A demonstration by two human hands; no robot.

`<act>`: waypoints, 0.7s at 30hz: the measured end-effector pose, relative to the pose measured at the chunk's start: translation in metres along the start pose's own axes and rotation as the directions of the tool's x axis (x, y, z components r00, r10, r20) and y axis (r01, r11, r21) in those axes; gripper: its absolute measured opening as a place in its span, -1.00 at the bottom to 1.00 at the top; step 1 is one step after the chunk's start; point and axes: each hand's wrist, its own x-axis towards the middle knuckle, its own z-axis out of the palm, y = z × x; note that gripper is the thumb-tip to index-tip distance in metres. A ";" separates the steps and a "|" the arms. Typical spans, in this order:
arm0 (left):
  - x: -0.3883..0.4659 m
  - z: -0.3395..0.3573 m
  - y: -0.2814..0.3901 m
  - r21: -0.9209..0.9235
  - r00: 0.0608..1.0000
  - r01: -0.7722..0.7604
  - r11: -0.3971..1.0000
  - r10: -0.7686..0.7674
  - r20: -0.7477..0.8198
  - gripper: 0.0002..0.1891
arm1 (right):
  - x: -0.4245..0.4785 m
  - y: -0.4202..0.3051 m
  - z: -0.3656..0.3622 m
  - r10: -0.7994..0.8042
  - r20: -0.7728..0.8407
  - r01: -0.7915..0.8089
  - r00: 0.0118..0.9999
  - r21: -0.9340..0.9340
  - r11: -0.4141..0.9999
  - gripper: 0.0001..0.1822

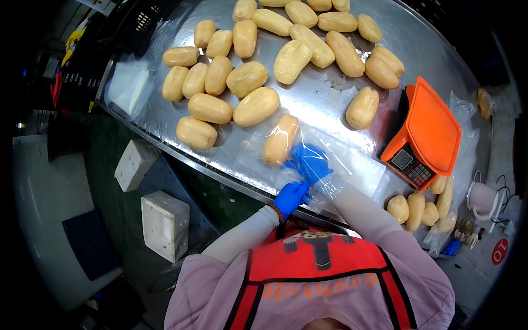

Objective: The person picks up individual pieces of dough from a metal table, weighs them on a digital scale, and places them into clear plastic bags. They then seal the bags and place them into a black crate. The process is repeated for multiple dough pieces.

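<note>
A clear plastic bag lies at the near edge of the metal table, with a peeled lotus root segment in or under its film. My right hand, in a blue glove, appears to be inside the bag, beside the root's lower end. Film covers its fingers, so their grip is unclear. Closer to me, my left hand, also gloved in blue, pinches the bag's gathered edge near my right wrist. Flat plastic bags lie under and right of my right forearm.
Several lotus root segments spread over the metal table. An orange weighing scale stands right, with more segments below it. A stack of clear bags lies at the left corner. White foam boxes sit below the left edge.
</note>
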 end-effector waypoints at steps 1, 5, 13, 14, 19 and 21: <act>0.001 -0.001 0.000 0.037 1.000 -0.002 0.999 0.003 -0.007 -0.61 | 0.001 0.001 0.002 -0.018 -0.023 0.018 1.000 -0.004 1.000 -0.56; 0.003 0.000 -0.001 -0.046 0.999 0.035 0.998 -0.034 0.014 -0.60 | 0.008 0.004 0.008 -0.080 -0.066 0.076 0.995 -0.058 0.995 -0.57; 0.002 -0.012 0.010 -0.161 0.990 0.130 0.978 -0.118 0.080 -0.60 | -0.004 0.011 -0.013 -0.144 -0.127 0.159 0.981 0.113 0.981 -0.51; 0.001 -0.018 0.012 -0.263 0.992 0.122 0.957 -0.112 0.052 -0.58 | -0.006 0.012 -0.014 -0.147 -0.125 0.167 0.981 0.166 0.972 -0.52; 0.006 -0.059 0.020 -0.617 0.985 0.005 0.787 -0.110 -0.133 -0.48 | -0.008 0.015 -0.017 -0.103 -0.033 0.108 0.994 0.209 0.972 -0.55; 0.009 -0.071 0.021 -0.472 0.966 0.031 0.881 -0.148 -0.212 -0.51 | -0.004 0.013 -0.017 -0.120 -0.153 0.149 0.981 0.198 0.969 -0.56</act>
